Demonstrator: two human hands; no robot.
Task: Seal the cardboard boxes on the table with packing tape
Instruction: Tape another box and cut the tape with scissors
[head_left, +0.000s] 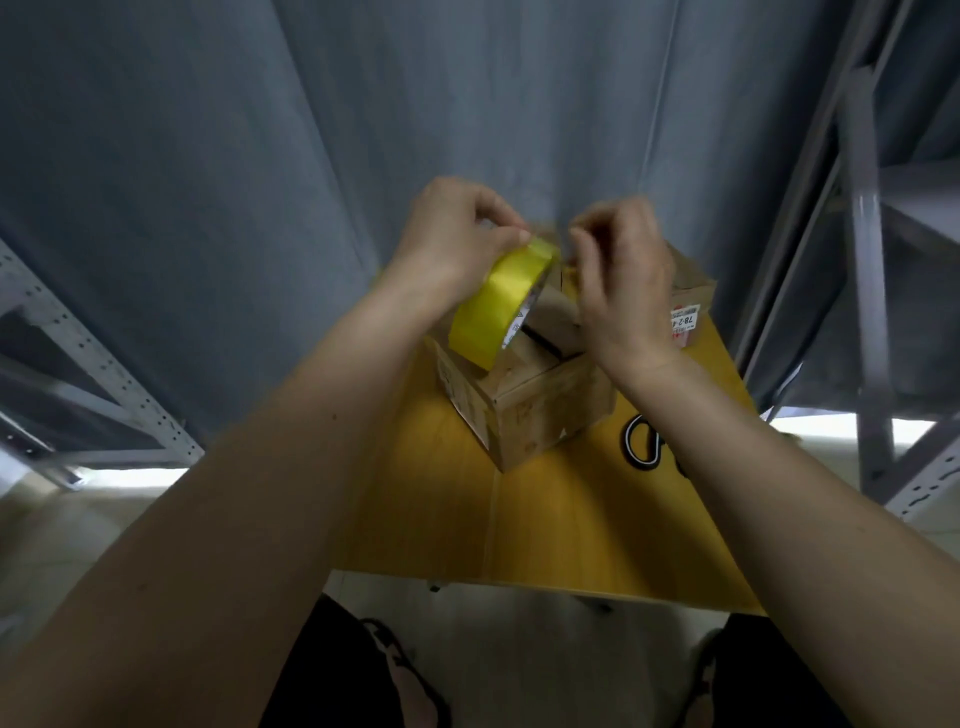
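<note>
1. We see a yellow wooden bench running away from us, with grey curtain cloth hanging behind it and grey metal racking on both sides.
2. We count two cardboard boxes on the bench. The nearer box sits with a corner turned toward us; its top flaps are folded down, with a dark gap between them. We cannot tell what is inside.
3. The farther box stands just behind the nearer one, to the right, mostly hidden by the right hand. It carries a white label with red and black print on its side. Its contents do not show either.
4. The roll of yellow packing tape is held in the air above the nearer box, tilted on edge, its lower rim close over the box top.
5. Our left hand grips the roll at its upper part, fingers curled over the top and the thumb pressed on the outer face of the tape.
6. Our right hand is raised just beside the roll's top edge, its fingers bent and pinched together at the tape's free end; the hand is blurred, so we cannot tell how much tape it holds.
7. A black looped cord lies on the bench to the right of the nearer box, partly under the right forearm.
</note>
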